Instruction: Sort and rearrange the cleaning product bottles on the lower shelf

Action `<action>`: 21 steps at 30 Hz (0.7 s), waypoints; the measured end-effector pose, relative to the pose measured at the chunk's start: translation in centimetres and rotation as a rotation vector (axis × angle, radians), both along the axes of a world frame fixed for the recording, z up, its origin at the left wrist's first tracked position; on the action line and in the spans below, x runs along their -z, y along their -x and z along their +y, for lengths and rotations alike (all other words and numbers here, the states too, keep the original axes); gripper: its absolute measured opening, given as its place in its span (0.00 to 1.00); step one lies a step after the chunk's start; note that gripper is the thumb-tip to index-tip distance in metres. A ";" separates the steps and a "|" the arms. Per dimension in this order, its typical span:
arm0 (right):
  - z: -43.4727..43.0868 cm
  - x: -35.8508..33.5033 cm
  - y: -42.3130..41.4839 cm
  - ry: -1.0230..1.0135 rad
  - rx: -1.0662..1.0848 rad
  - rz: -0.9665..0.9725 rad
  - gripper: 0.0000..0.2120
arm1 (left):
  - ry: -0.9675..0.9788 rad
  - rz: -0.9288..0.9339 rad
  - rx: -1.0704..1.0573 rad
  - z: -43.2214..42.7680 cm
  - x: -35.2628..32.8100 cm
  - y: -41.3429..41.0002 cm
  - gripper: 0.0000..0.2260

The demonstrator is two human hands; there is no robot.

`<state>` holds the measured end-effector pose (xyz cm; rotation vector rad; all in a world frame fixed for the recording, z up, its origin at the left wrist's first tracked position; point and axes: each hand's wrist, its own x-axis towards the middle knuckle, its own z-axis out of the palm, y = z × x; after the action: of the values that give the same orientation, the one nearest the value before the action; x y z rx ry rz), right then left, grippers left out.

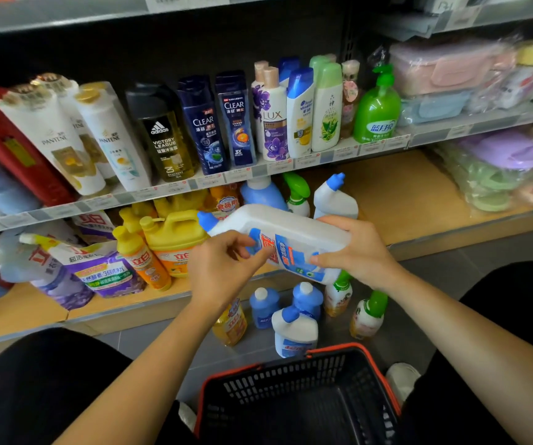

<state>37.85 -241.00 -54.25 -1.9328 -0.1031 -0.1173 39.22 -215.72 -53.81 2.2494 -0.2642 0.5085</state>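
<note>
A person's right hand (355, 252) is gripping the base of a white cleaner bottle (286, 231), left hand (226, 266) pinching its middle; stiff-walled, likely heavy, best held around the body.

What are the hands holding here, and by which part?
A white bottle with a blue cap, lying sideways: the right hand grips its base end, the left hand pinches its labelled middle.
</note>
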 end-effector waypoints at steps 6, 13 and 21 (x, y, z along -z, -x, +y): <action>0.8 -1.0 0.8 0.258 -0.109 -0.052 0.28 | -0.564 -0.180 0.272 0.1 0.0 -0.5 0.40; 2.3 -1.6 1.2 0.235 -0.208 -0.141 0.25 | -0.427 0.170 0.379 0.4 1.2 -0.2 0.37; 1.9 -2.0 1.4 0.180 -0.169 -0.301 0.26 | -0.148 0.188 0.252 -0.3 2.1 -0.2 0.35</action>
<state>36.48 -239.12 -52.20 -2.0647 -0.4913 -0.2941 39.43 -216.00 -55.94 2.3438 -0.4942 0.1474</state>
